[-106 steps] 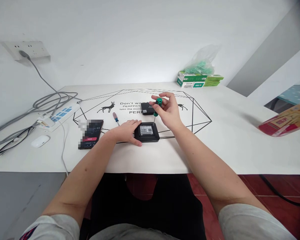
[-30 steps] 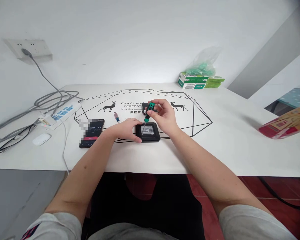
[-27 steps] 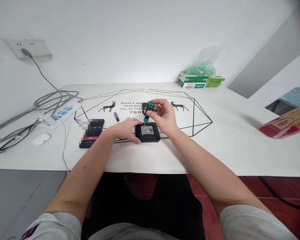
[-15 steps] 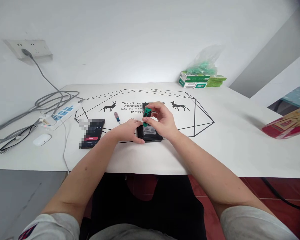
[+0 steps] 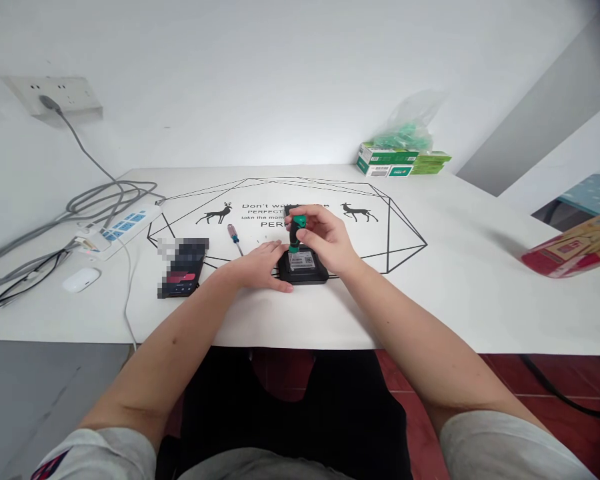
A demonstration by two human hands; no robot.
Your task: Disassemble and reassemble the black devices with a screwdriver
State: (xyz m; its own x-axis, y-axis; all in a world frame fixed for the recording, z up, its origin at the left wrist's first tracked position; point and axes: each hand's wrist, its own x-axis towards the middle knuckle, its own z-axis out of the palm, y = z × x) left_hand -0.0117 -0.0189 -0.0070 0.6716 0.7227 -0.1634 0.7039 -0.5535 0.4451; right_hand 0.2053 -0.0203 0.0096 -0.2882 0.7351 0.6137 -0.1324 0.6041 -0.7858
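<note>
A green and black screwdriver [image 5: 297,233] stands nearly upright in my right hand [image 5: 327,239], with fingers and thumb closed round its handle. Its shaft points down at the left part of a black box-shaped device [image 5: 317,275] with a white label, lying on the table. My left hand [image 5: 266,267] grips the device's left side, thumb along the near edge and fingers toward the far side. The far part of the device is partly hidden behind my right hand and the handle. A second, smaller screwdriver [image 5: 233,235] lies left of the device, with tiny slender pieces [image 5: 264,241] near it.
A phone [image 5: 184,268] lies left of my left forearm. Farther left are a white case [image 5: 81,280], glasses [image 5: 27,279] and a power strip [image 5: 125,231] with coiled cables. Green-and-white boxes [image 5: 387,160] stand against the wall; a red package [image 5: 555,257] lies right.
The screwdriver handle has turned a little in my right fingers and shifted slightly right. My left hand and the device have moved slightly right too.
</note>
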